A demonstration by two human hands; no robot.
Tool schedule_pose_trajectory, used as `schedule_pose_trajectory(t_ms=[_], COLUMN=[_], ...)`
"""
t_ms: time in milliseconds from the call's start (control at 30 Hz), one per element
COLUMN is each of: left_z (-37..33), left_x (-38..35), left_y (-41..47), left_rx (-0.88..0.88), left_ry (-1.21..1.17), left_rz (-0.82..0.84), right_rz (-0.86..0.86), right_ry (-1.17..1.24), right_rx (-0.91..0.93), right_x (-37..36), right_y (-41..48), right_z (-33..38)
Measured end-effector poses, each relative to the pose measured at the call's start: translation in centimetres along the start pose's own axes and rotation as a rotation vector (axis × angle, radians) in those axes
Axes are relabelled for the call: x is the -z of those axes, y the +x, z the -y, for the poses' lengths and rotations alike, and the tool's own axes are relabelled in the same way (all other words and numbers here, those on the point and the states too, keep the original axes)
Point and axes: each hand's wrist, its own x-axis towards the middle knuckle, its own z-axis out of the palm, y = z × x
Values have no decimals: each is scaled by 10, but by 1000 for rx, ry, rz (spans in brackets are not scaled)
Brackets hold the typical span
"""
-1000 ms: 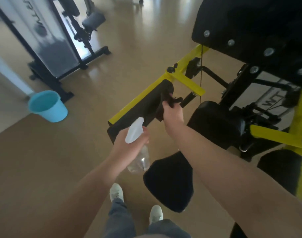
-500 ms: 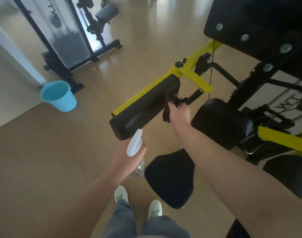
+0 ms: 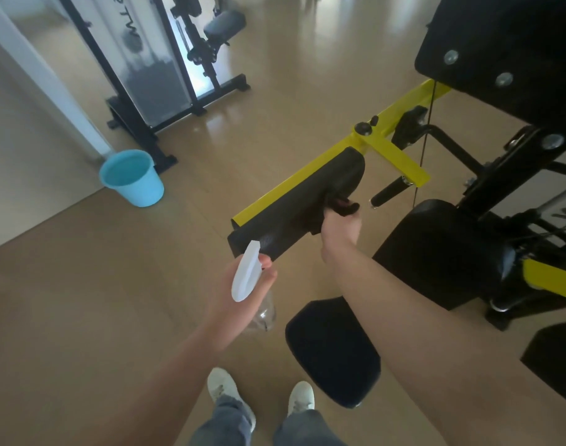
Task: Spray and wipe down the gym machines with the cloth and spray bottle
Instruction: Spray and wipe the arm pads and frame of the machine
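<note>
A long black arm pad (image 3: 294, 201) on a yellow bar (image 3: 310, 170) of the gym machine reaches toward me at mid-frame. My right hand (image 3: 341, 225) presses a dark cloth (image 3: 344, 206) against the pad's right side, near its far end. My left hand (image 3: 243, 288) grips a clear spray bottle (image 3: 246, 280) with a white head, held just below the pad's near end. The bottle's nozzle points up toward the pad.
A light blue bucket (image 3: 132, 177) stands on the wood floor at left, by a white wall corner. Another black-framed machine (image 3: 165, 66) is behind it. A black seat (image 3: 334, 350) sits by my feet, with more black pads and yellow frame at right.
The view has shifted, so the pad and bucket sit further right in frame. My right hand with the cloth slid a little along the pad's side. The bottle stays below the pad.
</note>
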Motion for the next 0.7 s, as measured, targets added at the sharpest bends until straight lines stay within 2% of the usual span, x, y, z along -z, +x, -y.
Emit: schedule_pose_trajectory(t_ms=[100, 233, 300, 367, 500, 700], left_z=[2, 6, 7, 6, 13, 29], left_x=[3, 10, 13, 18, 33, 55], left_y=[1, 3, 3, 1, 1, 5], left_rx=[-1, 2, 15, 23, 39, 88], left_ry=[-4, -15, -40, -41, -52, -5], left_rz=[-9, -3, 12, 43, 95, 158], right_rz=[92, 311, 352, 288, 49, 15], right_ry=[-108, -279, -338, -270, 60, 163], right_rx=[-36, 96, 152, 140, -2, -5], right_x=[-5, -3, -1, 1, -2, -18], right_y=[-27, -69, -73, -65, -35, -69], right_z=[-28, -60, -63, -52, -28, -47])
